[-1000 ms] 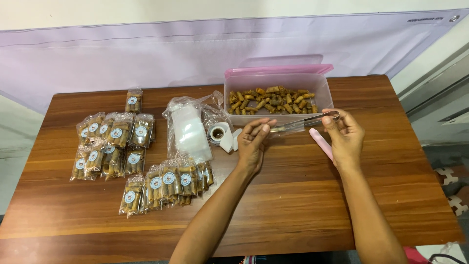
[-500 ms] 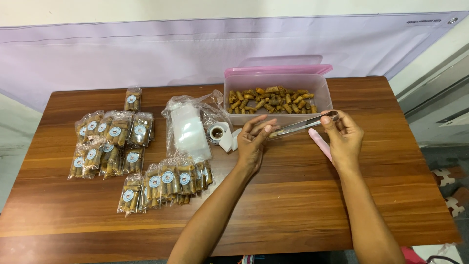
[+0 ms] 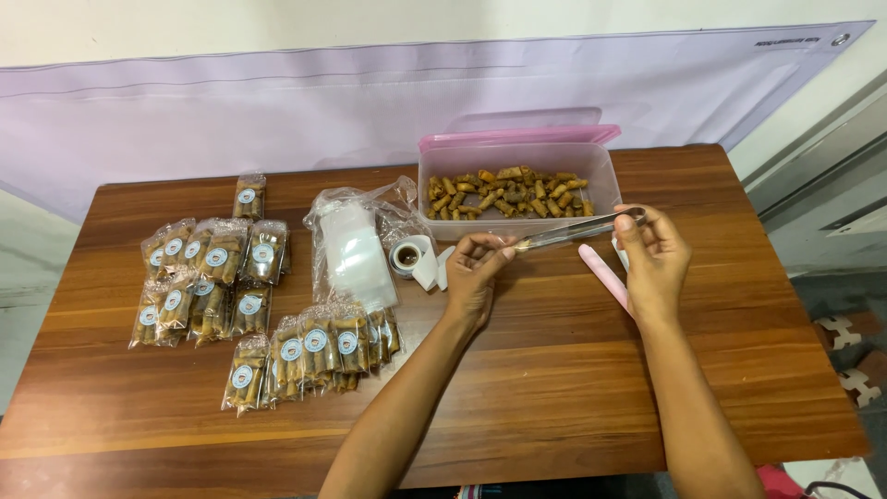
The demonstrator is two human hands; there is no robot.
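Observation:
Metal tongs (image 3: pixel 575 229) stretch between my two hands, just in front of a clear plastic container (image 3: pixel 601 176) filled with small brown fried rolls (image 3: pixel 504 192). My right hand (image 3: pixel 654 261) grips the tongs' handle end. My left hand (image 3: pixel 479 273) pinches the tip end with thumb and fingertips. A pink flat stick (image 3: pixel 604 276) lies on the wooden table (image 3: pixel 554 388) under my right hand.
A pink lid (image 3: pixel 517 135) leans behind the container. A stack of clear empty bags (image 3: pixel 356 249) and a sticker roll (image 3: pixel 407 257) lie left of my left hand. Several sealed snack packets (image 3: pixel 208 277) and another row (image 3: pixel 314 346) cover the table's left half.
My left hand's fingers have closed a little on the tongs' tip. Otherwise both hands and the tongs stay in nearly the same place.

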